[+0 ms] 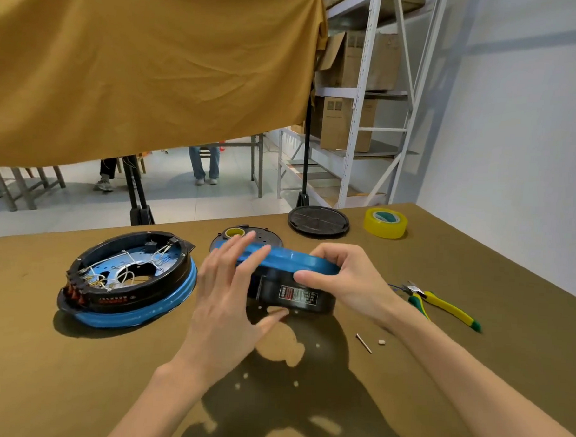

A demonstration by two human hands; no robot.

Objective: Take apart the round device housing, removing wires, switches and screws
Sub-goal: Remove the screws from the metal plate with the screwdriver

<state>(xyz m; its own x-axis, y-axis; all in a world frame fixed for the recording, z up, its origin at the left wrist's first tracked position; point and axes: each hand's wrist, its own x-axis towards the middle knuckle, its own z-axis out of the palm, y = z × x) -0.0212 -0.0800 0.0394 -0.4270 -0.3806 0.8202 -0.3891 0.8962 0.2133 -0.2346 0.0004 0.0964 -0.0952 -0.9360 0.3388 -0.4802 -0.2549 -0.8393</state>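
Head view shows both hands lifting a round housing [290, 284], black with a blue rim, just above the middle of the desk [75, 374]. The right hand [350, 280] grips its rim and wall, thumb on the black side. The left hand [230, 298] lies with straight fingers [245, 249] on the blue rim, thumb reaching under; it holds nothing closed. A second housing [129, 277], opened with white wires showing, rests nearer the left edge. Pliers [441, 304] lie toward the right edge, a small pin [363, 343] beside them. The step seems to be turning the unit to reach its underside; next would call for finding screws or a seam.
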